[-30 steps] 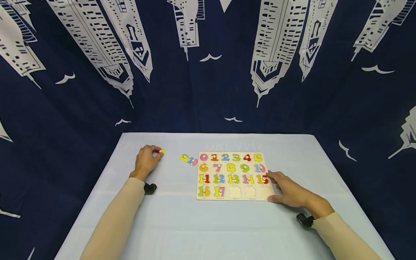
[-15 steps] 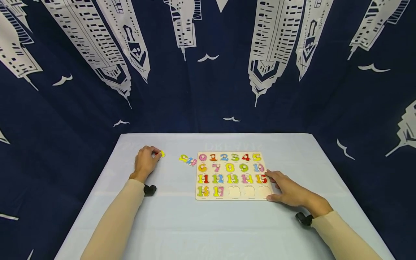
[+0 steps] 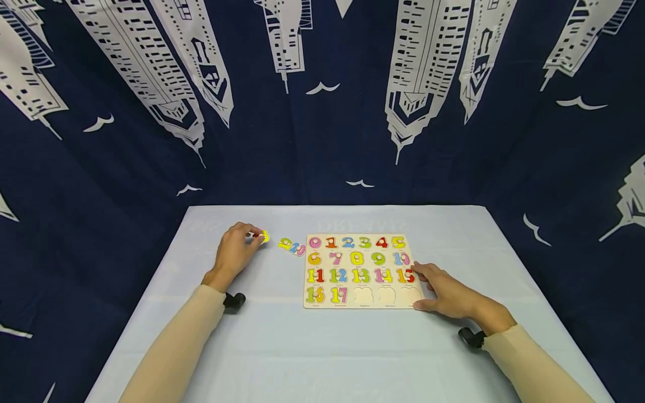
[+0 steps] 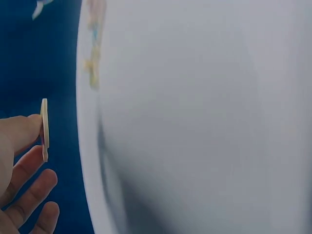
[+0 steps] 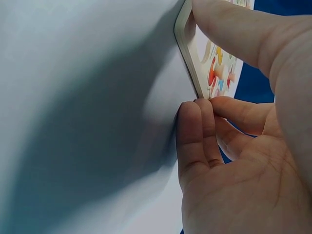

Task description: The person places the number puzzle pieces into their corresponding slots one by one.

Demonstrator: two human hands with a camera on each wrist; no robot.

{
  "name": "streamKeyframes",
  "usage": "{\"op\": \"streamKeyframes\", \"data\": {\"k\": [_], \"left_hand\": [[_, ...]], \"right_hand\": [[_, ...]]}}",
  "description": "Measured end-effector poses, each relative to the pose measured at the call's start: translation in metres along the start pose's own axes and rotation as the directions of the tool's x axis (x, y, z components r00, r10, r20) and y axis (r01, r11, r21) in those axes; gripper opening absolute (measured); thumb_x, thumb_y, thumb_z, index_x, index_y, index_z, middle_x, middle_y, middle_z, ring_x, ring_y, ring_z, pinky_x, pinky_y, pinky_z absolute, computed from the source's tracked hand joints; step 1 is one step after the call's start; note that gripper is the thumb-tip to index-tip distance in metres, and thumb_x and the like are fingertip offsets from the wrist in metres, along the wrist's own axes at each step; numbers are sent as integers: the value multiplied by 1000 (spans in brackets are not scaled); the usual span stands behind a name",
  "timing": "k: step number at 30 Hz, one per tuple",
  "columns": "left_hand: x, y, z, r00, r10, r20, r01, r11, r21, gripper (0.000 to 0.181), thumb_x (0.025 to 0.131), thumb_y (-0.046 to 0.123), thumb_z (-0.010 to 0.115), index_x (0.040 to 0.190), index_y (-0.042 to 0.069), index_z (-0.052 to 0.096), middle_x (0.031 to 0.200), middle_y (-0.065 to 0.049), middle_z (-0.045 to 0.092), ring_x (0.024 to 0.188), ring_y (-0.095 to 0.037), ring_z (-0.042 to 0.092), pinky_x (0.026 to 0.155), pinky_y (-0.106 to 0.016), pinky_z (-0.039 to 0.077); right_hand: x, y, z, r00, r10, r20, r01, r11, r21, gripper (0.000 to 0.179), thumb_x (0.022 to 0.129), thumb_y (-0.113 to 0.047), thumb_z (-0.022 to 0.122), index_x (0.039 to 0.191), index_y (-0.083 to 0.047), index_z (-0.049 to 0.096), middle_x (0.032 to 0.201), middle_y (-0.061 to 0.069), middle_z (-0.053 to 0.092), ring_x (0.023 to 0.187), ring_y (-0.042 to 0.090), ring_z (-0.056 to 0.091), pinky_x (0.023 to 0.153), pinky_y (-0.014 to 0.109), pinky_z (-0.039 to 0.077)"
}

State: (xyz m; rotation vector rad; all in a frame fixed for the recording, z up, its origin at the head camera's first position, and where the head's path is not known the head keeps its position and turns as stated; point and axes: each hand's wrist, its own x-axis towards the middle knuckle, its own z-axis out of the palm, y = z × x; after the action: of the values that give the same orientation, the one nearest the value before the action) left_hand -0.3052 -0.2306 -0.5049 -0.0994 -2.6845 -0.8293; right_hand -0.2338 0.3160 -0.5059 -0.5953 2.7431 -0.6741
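Observation:
My left hand (image 3: 235, 253) pinches a number puzzle piece (image 3: 266, 237) between thumb and fingertips, left of the board. Yellow shows on it in the head view; in the left wrist view the piece (image 4: 45, 130) is edge-on, a thin pale wooden strip, so its number cannot be read. The wooden number board (image 3: 322, 307) lies flat, with pieces 0 to 17 in place and three bare recesses at its lower right. Against the board's right edge rests my right hand (image 3: 450, 296). Its thumb (image 5: 234, 27) lies on the board near a corner, and its fingertips touch the side.
Two loose number pieces, a yellow-green one (image 3: 285, 243) and a blue-pink 20 (image 3: 298, 249), lie just left of the board's upper left corner. White cloth covers the table (image 3: 282, 352). Behind it hangs a dark blue curtain (image 3: 302, 140) with white building prints.
My left hand has lifted the puzzle piece and moved slightly right with it, toward the loose pieces. The right hand stays at the board's edge.

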Motion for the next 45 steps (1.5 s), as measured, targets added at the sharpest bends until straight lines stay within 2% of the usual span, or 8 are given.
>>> {"op": "streamKeyframes", "data": {"k": [9, 14, 21, 25, 31, 35, 39, 45], "left_hand": [[-17, 49, 9, 986, 162, 31, -162, 987, -26, 17, 104, 19, 91, 118, 10, 88, 123, -9, 82, 116, -33, 77, 105, -52, 65], [-27, 75, 23, 963, 259, 79, -257, 966, -40, 16, 103, 19, 92, 117, 13, 88, 120, -4, 82, 114, -29, 77, 104, -48, 66], [-41, 106, 49, 913, 380, 147, -373, 925, -75, 16, 103, 24, 93, 115, 16, 88, 120, -2, 84, 110, -24, 77, 102, -43, 67], [-49, 123, 66, 869, 443, 220, -431, 896, -104, 13, 104, 25, 92, 113, 17, 88, 116, 1, 83, 103, -22, 76, 95, -38, 66], [-59, 149, 87, 802, 482, 353, -471, 874, -124, 11, 106, 30, 91, 113, 22, 88, 117, 5, 84, 121, -19, 79, 111, -37, 64], [-62, 160, 99, 763, 496, 415, -500, 859, -107, 10, 105, 33, 91, 110, 24, 89, 110, 8, 82, 100, -9, 69, 95, -29, 60], [-64, 168, 109, 743, 508, 435, -525, 846, -92, 11, 104, 35, 92, 108, 25, 90, 108, 10, 81, 96, -5, 62, 92, -25, 56], [-65, 175, 114, 745, 512, 429, -527, 845, -93, 11, 103, 35, 93, 107, 25, 91, 107, 11, 82, 99, -7, 65, 95, -24, 56]], "right_hand": [[1, -2, -1, 1000, 2, 5, -2, 1000, 7, 103, 96, -34, 98, 173, 7, 43, 158, 24, 62, 135, 34, 65, 115, 56, 60], [1, -2, 0, 1000, 3, 5, -3, 1000, 5, 103, 97, -34, 98, 173, 7, 42, 158, 25, 61, 135, 35, 65, 115, 57, 61], [0, -2, 0, 1000, -8, 1, 8, 1000, 0, 103, 96, -34, 98, 172, 9, 42, 158, 26, 61, 135, 36, 66, 114, 57, 61], [0, -2, 0, 1000, -8, 4, 8, 1000, -7, 101, 97, -34, 98, 171, 8, 43, 162, 27, 59, 137, 37, 66, 115, 58, 61], [0, -3, -1, 1000, -18, 3, 18, 1000, -11, 99, 97, -33, 98, 170, 8, 45, 163, 29, 58, 138, 39, 65, 115, 61, 60], [1, -4, -1, 1000, -15, 5, 15, 1000, -8, 99, 97, -33, 98, 171, 7, 45, 167, 29, 55, 141, 39, 65, 117, 60, 59], [1, -3, -1, 1000, -15, 7, 15, 1000, -9, 99, 97, -34, 97, 171, 7, 45, 169, 30, 54, 141, 39, 65, 116, 59, 60], [1, -2, -1, 1000, -29, -1, 29, 999, -15, 98, 97, -34, 98, 170, 7, 47, 167, 29, 56, 140, 39, 65, 116, 60, 59]]}}
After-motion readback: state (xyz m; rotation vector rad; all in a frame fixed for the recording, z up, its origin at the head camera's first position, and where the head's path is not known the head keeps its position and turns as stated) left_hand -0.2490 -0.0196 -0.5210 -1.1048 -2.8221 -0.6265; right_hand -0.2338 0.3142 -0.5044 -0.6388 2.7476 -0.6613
